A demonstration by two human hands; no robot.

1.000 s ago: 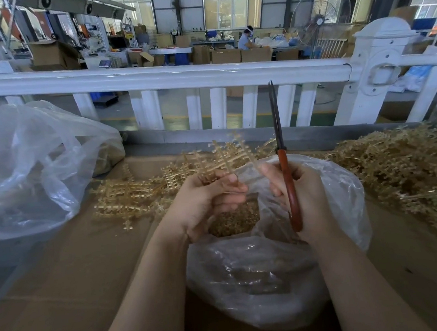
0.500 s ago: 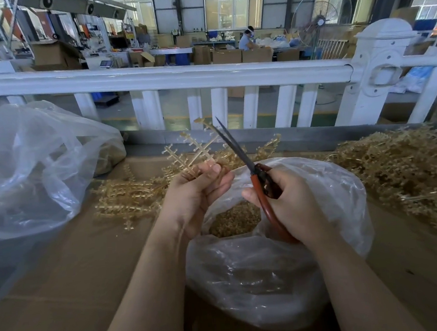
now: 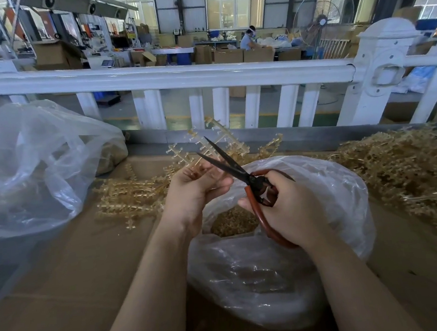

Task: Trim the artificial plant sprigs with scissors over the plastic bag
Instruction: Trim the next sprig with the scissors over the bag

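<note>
My left hand (image 3: 194,191) grips a pale gold plastic sprig (image 3: 210,142) by its stem, with the branches fanning up and away from me. My right hand (image 3: 292,211) holds red-handled scissors (image 3: 250,181) whose dark blades are spread around the sprig's stem just above my left fingers. Both hands hover over the mouth of a clear plastic bag (image 3: 328,195) holding a heap of gold trimmings (image 3: 234,222).
A stack of sprigs (image 3: 130,196) lies on the cardboard surface to the left. A large tangled heap of sprigs (image 3: 408,172) fills the right side. Another clear bag (image 3: 35,165) sits at far left. A white railing (image 3: 204,74) runs across behind.
The scissors swung from pointing straight up to tilting left toward the sprig, and their blades have spread. My left hand raised the sprig higher out of the bag.
</note>
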